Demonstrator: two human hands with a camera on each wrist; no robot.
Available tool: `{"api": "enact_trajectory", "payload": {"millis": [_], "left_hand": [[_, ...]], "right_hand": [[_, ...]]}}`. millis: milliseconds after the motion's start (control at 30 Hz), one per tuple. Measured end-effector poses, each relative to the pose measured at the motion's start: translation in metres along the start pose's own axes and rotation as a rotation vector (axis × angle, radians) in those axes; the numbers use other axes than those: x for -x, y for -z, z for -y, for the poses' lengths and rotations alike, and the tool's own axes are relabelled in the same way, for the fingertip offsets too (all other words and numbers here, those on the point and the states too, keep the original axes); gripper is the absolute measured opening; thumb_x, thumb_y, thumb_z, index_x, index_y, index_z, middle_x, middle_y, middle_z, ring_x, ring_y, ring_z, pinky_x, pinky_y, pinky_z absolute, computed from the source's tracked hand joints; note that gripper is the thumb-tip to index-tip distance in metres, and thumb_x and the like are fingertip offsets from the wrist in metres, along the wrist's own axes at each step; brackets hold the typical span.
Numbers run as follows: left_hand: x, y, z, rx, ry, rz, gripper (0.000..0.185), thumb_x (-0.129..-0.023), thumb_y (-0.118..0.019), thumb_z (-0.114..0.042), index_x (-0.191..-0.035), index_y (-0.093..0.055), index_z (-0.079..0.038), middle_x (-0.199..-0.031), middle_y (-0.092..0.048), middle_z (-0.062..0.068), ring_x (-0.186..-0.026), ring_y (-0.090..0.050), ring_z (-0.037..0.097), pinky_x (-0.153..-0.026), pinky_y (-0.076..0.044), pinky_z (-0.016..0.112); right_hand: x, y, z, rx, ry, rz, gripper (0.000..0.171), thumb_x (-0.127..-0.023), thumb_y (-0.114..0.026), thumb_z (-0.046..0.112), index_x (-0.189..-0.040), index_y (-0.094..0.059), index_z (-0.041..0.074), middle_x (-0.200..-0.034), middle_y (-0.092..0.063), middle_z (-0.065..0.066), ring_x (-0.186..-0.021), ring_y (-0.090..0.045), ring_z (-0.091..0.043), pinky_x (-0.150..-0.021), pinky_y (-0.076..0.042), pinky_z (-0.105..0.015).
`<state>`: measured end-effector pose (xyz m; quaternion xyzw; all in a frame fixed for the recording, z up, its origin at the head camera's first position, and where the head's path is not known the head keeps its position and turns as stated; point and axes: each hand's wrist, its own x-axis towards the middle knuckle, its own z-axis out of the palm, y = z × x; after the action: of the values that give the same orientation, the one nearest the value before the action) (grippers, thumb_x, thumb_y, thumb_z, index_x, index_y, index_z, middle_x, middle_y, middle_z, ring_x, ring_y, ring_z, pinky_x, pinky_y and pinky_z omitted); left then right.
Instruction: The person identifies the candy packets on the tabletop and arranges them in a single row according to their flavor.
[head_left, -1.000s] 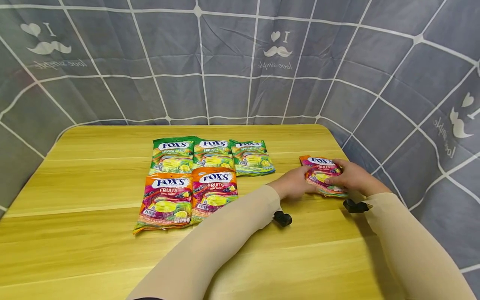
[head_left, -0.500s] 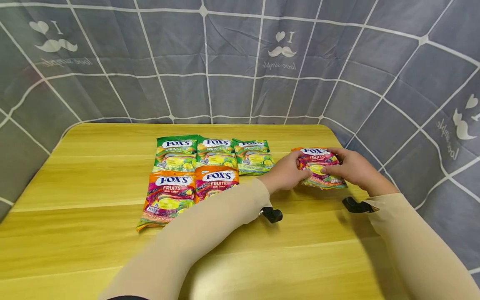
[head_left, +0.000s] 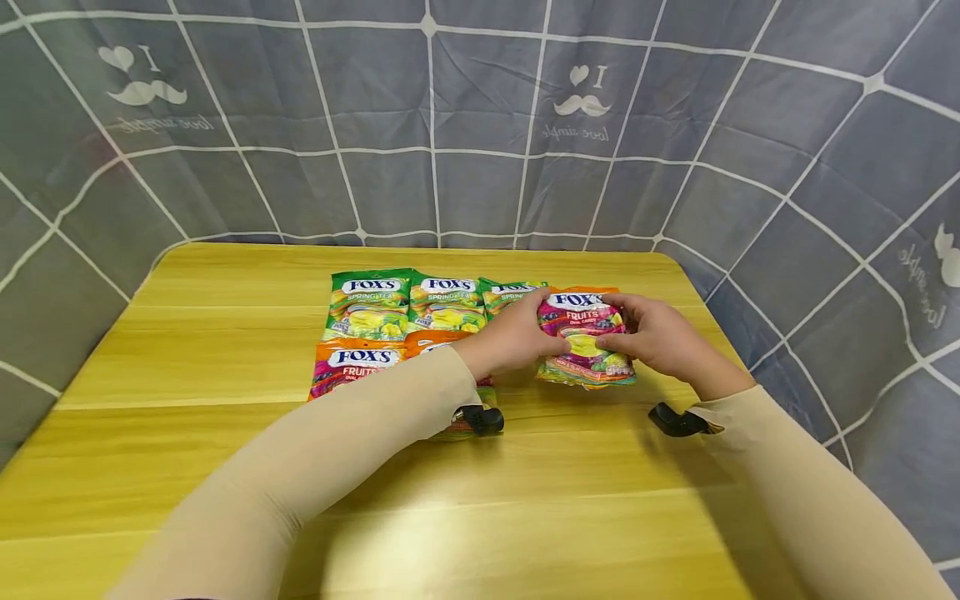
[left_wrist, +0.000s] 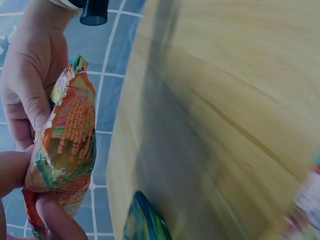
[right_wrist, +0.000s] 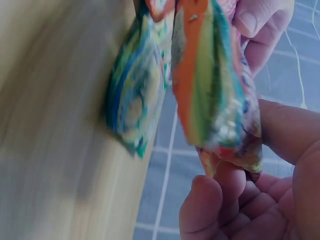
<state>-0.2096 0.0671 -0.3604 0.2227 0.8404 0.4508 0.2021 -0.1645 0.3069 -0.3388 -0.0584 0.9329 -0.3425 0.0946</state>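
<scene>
Both hands hold one orange-and-purple FOX'S Fruits candy bag [head_left: 581, 318] above the wooden table. My left hand [head_left: 512, 337] pinches its left side, thumb on the front; my right hand [head_left: 663, 340] pinches the right side the same way. In the left wrist view the bag [left_wrist: 72, 127] appears edge-on, gripped from both ends. The right wrist view shows its crimped end [right_wrist: 207, 75] with fingers curled beneath. Behind the left hand, a green Spring Tea bag [head_left: 504, 293] is partly covered. The left forearm hides most of a second Fruits bag [head_left: 429, 340].
Two more green Spring Tea bags [head_left: 367, 310] lie side by side at the back of the table [head_left: 480, 517]. Another Fruits bag [head_left: 352, 367] lies in front of them, partly behind the left sleeve. A grey checked curtain [head_left: 480, 117] surrounds the table's back and sides.
The hands have lifted the Fruits bag off the table's right side and carried it left, beside the green bags. The left forearm now covers more of the front row.
</scene>
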Motion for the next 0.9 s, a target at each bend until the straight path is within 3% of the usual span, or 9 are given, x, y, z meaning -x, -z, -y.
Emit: {"api": "enact_trajectory", "payload": {"millis": [233, 467, 600, 900], "left_hand": [[0.020, 0.012, 0.020, -0.108, -0.005, 0.034, 0.102, -0.092, -0.082, -0.033, -0.169, -0.018, -0.012, -0.161, -0.045, 0.013, -0.131, -0.060, 0.027, -0.111, -0.052, 0.045], [0.031, 0.018, 0.033, -0.206, 0.037, 0.079, 0.105, -0.092, -0.084, -0.032, -0.170, -0.017, -0.010, -0.174, -0.028, 0.013, -0.154, -0.040, 0.034, -0.123, -0.040, 0.052], [0.034, 0.017, 0.038, -0.288, 0.064, 0.109, 0.105, -0.092, -0.084, -0.034, -0.169, -0.019, -0.008, -0.173, -0.030, 0.012, -0.155, -0.040, 0.034, -0.124, -0.039, 0.052], [0.037, 0.018, 0.043, -0.529, 0.080, 0.150, 0.103, -0.091, -0.082, -0.046, -0.168, -0.026, -0.008, -0.171, -0.034, 0.012, -0.155, -0.040, 0.033, -0.124, -0.039, 0.049]], "right_hand": [[-0.011, -0.023, 0.009, 0.010, 0.002, 0.067, 0.076, -0.096, -0.080, 0.023, -0.158, -0.042, -0.001, -0.116, -0.071, -0.017, -0.087, -0.064, -0.020, -0.068, -0.057, -0.025], [-0.019, -0.043, 0.007, 0.102, 0.064, 0.107, 0.077, -0.093, -0.083, 0.021, -0.155, -0.046, -0.004, -0.100, -0.069, -0.012, -0.085, -0.059, -0.020, -0.069, -0.052, -0.028], [-0.022, -0.052, 0.006, 0.151, 0.075, 0.141, 0.077, -0.092, -0.084, 0.023, -0.155, -0.047, -0.004, -0.104, -0.069, -0.011, -0.092, -0.059, -0.022, -0.077, -0.051, -0.031], [-0.027, -0.062, 0.001, 0.175, 0.091, 0.202, 0.077, -0.092, -0.083, 0.022, -0.155, -0.046, -0.002, -0.103, -0.067, -0.010, -0.090, -0.058, -0.021, -0.078, -0.050, -0.032]]}}
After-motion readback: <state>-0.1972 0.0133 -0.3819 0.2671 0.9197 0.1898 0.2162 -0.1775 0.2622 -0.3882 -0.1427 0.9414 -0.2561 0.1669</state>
